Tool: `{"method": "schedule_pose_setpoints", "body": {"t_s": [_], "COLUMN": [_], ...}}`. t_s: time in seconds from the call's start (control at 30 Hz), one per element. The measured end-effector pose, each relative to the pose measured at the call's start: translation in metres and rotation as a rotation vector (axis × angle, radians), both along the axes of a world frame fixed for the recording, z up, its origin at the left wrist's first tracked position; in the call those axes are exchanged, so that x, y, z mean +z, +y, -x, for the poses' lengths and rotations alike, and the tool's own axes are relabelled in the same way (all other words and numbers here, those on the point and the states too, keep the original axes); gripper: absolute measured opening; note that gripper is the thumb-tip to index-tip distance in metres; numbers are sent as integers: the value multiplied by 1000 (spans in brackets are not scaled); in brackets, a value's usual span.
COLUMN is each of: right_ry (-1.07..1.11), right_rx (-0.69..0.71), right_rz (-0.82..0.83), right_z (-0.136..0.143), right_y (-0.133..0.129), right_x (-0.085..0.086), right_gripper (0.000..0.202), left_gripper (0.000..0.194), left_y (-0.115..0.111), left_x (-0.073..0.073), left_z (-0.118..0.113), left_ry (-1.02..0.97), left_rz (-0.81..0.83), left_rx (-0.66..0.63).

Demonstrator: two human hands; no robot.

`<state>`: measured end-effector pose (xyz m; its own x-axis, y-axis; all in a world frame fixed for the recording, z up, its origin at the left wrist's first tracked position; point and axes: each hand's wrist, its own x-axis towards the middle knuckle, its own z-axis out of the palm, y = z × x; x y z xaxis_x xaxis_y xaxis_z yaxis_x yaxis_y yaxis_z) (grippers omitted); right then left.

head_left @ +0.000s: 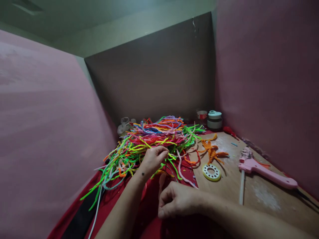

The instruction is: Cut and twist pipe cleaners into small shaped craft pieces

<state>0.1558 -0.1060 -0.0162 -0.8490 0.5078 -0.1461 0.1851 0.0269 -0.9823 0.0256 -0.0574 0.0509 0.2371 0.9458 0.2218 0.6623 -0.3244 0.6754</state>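
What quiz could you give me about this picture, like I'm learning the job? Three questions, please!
1. Pick one. What color is the hot glue gun?
A) green
B) pink
C) blue

2. True or false? The person's left hand is nearer than the right hand to the pile of pipe cleaners.

3. Fill in the blank. In the picture, the tape roll lies to the ____ of the hot glue gun.

Key: 1. B, pink. 2. True. 3. left.

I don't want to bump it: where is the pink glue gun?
In the head view, the pink glue gun lies at the right on the brown board, right of the white ring.
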Motion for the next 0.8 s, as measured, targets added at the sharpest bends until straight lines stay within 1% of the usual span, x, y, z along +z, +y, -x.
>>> {"method": "schedule_pose_setpoints", "body": {"t_s": [0.1, 0.23, 0.3, 0.43, 0.6, 0.8], "right_ry": [22, 31, 22, -7, -44, -142], "right_rx": [-5, 2, 15, 72, 96, 113], "right_rz": [-18, -71, -109, -150, -189, -245], "right_z": [2, 2, 1, 1, 0, -1], "right_y": [0, -3, -5, -5, -5, -7], "right_x": [-4, -2, -1, -2, -3, 6], "right_gripper": [26, 20, 22, 26, 28, 29], "left_gripper": [25, 24, 26, 31, 28, 21], "left_y": [3, 12, 18, 30, 30, 27], "left_x": [-7, -19, -25, -36, -39, -39], "left_z": [6, 17, 25, 37, 39, 36], "left_ry": [-86, -111, -135, -130, -74, 15], "left_rz": [7, -107, -167, -191, -216, -262], "left_rx": [76, 173, 192, 212, 209, 230]}}
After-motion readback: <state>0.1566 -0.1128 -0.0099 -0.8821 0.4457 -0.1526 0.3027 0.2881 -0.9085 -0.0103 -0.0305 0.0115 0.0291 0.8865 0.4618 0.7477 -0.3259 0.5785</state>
